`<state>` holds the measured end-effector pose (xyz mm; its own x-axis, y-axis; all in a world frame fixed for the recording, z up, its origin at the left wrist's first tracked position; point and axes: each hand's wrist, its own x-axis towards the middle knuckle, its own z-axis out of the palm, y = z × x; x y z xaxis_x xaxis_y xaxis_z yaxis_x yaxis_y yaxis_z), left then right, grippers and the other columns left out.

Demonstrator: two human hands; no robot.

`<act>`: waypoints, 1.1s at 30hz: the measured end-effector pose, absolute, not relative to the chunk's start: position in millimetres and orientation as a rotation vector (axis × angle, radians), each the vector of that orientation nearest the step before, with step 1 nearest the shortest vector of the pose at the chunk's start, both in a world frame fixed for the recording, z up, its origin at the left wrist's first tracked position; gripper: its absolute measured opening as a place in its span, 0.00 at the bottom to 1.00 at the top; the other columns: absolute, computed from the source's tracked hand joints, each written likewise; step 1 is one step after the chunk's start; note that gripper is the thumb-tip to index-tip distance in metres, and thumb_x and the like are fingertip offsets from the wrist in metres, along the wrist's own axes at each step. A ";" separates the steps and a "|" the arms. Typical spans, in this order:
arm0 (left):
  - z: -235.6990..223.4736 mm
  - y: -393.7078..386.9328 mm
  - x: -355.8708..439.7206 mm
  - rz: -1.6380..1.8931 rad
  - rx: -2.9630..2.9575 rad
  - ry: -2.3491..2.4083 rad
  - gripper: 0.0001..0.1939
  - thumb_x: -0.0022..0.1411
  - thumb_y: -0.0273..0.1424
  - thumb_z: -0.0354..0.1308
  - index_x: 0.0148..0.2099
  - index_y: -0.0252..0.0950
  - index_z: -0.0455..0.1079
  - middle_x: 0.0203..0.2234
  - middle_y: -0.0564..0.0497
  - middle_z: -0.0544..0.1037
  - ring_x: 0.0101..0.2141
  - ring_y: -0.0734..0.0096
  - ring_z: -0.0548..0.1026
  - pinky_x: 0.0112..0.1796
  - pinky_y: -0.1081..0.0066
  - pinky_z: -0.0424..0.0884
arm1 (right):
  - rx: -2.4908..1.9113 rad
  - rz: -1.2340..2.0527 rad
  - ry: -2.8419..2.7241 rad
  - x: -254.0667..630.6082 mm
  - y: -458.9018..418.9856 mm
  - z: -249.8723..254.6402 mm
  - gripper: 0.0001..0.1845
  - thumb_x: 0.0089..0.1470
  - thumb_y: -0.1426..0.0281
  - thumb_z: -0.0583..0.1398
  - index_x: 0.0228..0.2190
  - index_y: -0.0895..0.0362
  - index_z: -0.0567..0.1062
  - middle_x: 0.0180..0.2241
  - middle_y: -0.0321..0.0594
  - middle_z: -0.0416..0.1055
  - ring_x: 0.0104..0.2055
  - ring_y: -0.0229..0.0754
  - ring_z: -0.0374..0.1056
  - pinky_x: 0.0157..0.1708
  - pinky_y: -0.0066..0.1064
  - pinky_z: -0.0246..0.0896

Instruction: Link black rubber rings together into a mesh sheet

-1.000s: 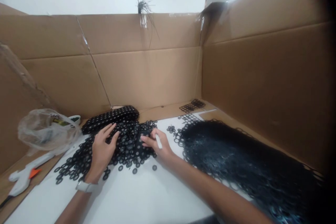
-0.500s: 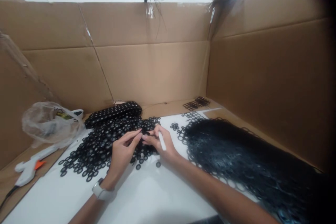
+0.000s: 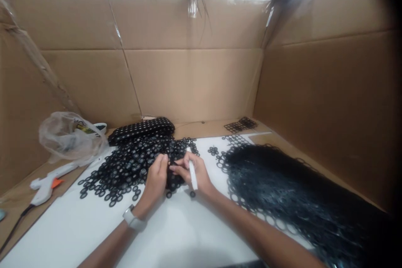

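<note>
A heap of loose black rings (image 3: 128, 165) lies on the white board (image 3: 176, 234). My left hand (image 3: 157, 180) rests at the heap's right edge, fingers curled down onto the rings beside my right hand. My right hand (image 3: 194, 173) holds a white stick (image 3: 192, 175) and pinches at the rings with its fingertips. The two hands touch over a small dark cluster of rings. A white watch (image 3: 133, 220) is on my left wrist.
A large black sheet of joined rings (image 3: 292, 192) covers the right side. A folded dotted black piece (image 3: 143, 127) lies behind the heap. A white glue gun (image 3: 45, 184) and a plastic bag (image 3: 67, 136) sit at left. Cardboard walls (image 3: 194, 79) enclose the area.
My left hand has moved right from lying flat on the heap to meet my right hand, fingers now curled. The view has shifted slightly.
</note>
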<state>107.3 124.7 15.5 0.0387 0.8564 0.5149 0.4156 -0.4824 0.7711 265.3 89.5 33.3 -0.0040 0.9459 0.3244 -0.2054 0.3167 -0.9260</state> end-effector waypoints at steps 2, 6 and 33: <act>15.2 139.8 94.2 1.491 1.866 1.354 0.22 0.81 0.46 0.44 0.36 0.41 0.65 0.29 0.54 0.77 0.31 0.66 0.76 0.35 0.69 0.73 | -0.798 1.083 -1.217 265.3 88.3 32.7 0.32 0.51 0.54 0.76 0.25 0.52 0.60 0.31 0.37 0.76 0.34 0.42 0.75 0.37 0.35 0.75; 20.5 169.1 49.1 1.685 1.798 1.580 0.19 0.79 0.45 0.46 0.41 0.40 0.71 0.33 0.51 0.80 0.34 0.61 0.78 0.43 0.63 0.73 | -0.745 1.107 -1.159 268.2 85.4 35.4 0.30 0.53 0.56 0.75 0.27 0.52 0.60 0.32 0.34 0.70 0.36 0.41 0.71 0.44 0.39 0.76; 2.5 131.0 100.3 1.457 2.250 1.044 0.16 0.76 0.37 0.60 0.61 0.48 0.80 0.55 0.48 0.83 0.56 0.57 0.79 0.59 0.53 0.76 | -0.859 1.073 -1.215 298.2 103.1 32.2 0.24 0.53 0.59 0.74 0.30 0.52 0.64 0.35 0.42 0.83 0.37 0.46 0.77 0.37 0.33 0.65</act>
